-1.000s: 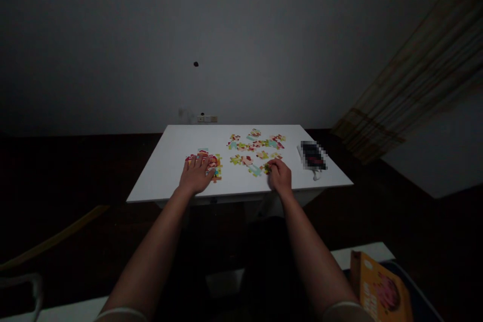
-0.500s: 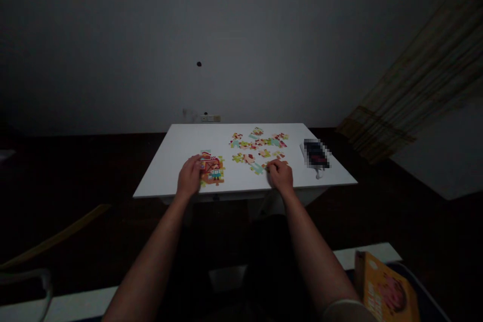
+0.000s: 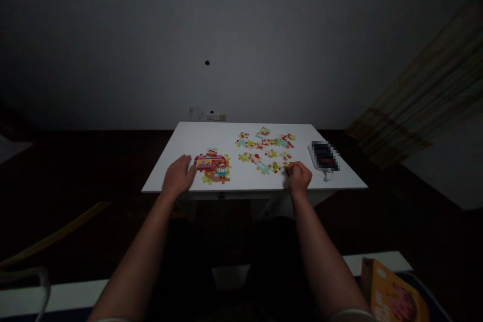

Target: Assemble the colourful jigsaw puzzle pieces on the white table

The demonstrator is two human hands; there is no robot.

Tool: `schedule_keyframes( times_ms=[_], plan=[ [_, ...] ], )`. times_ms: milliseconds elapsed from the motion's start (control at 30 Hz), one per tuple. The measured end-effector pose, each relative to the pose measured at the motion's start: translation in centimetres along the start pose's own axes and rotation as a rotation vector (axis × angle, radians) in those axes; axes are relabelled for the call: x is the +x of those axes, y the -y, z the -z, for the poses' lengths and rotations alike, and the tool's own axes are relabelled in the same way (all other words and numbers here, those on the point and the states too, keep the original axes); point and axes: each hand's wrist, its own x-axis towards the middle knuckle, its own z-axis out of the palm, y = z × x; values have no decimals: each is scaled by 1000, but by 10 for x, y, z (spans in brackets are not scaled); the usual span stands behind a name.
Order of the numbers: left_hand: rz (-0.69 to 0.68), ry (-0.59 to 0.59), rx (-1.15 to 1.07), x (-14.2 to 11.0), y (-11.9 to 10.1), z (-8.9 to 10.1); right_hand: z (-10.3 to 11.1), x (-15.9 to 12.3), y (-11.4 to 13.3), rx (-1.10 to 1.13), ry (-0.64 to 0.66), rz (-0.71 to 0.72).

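My left hand (image 3: 178, 176) lies flat on the white table (image 3: 162, 168), fingers stretched out, just left of a joined section of jigsaw puzzle (image 3: 212, 165). That section shows a red barn and a figure in a teal outfit. My right hand (image 3: 299, 177) is closed with its fingers curled, near the table's front edge. Its fingertips are beside a green and brown puzzle piece (image 3: 276, 166); what they hold, if anything, is hidden. Several loose puzzle pieces (image 3: 264, 143) are scattered between the hands and farther back.
A flat dark-faced object (image 3: 324, 156), partly blurred, with a white strap lies at the table's right side. Low at the right is a yellow box (image 3: 396, 294) with a pink picture. A wall with a socket strip (image 3: 216, 117) stands behind the table, and a curtain (image 3: 407, 100) hangs right.
My left hand has slid left off the joined section, showing more of the barn. My right hand has moved right, uncovering the green and brown piece. The whole view has shifted slightly.
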Motion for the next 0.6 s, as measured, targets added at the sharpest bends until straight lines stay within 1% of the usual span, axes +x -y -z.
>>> schedule_keyframes(
  times_ms=[100, 200, 333, 467, 600],
  plan=[
    [-39, 85, 140, 0, 0, -6, 2, -1, -1, 158, -96, -20],
    [-45, 98, 170, 1, 1, -7, 0, -3, -1, 267, -125, -23],
    [-58, 103, 172, 0, 2, -4, 0, -2, 0, 389, -126, -49],
    [-61, 89, 153, -1, 2, -3, 2, 1, 4, 457, -152, -80],
    [-74, 85, 136, -1, 3, -4, 5, 1, 6, 438, -219, -92]
  ],
)
